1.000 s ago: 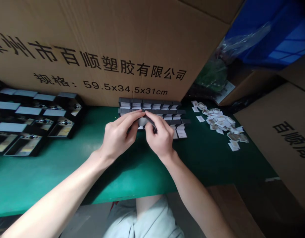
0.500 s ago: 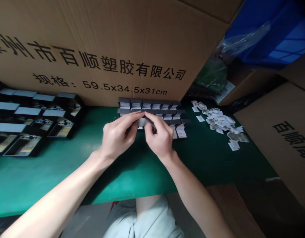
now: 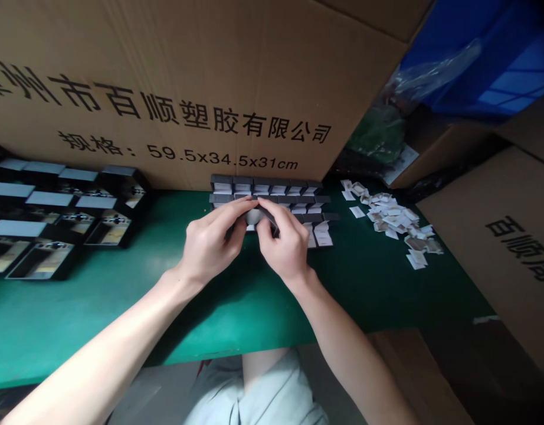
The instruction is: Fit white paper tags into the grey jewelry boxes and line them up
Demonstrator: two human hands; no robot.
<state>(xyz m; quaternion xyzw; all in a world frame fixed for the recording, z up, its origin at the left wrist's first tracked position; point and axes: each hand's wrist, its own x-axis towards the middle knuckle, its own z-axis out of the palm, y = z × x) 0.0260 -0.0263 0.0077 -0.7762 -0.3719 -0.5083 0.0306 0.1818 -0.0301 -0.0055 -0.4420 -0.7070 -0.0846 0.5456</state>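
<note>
Both hands meet at the middle of the view, thumbs and fingers wrapped round a small dark box (image 3: 267, 216) with a pale inside. My left hand (image 3: 215, 235) grips its left side, and my right hand (image 3: 284, 239) grips its right side. The fingers hide much of it. Behind and to the right of the hands stand rows of small dark open boxes (image 3: 297, 200) with white inserts. A heap of small white pieces (image 3: 393, 215) lies on the green table (image 3: 166, 319) to the right.
Larger black boxes (image 3: 72, 199) with pale lids stand open at the left. A big printed cardboard carton (image 3: 187, 65) rises behind the table. At the right are another carton (image 3: 497, 236), clear plastic bags (image 3: 382, 130) and a blue crate (image 3: 488, 65).
The small dark box between my hands has tilted slightly, and its pale inside shows a little differently. Both hands have stayed almost in place.
</note>
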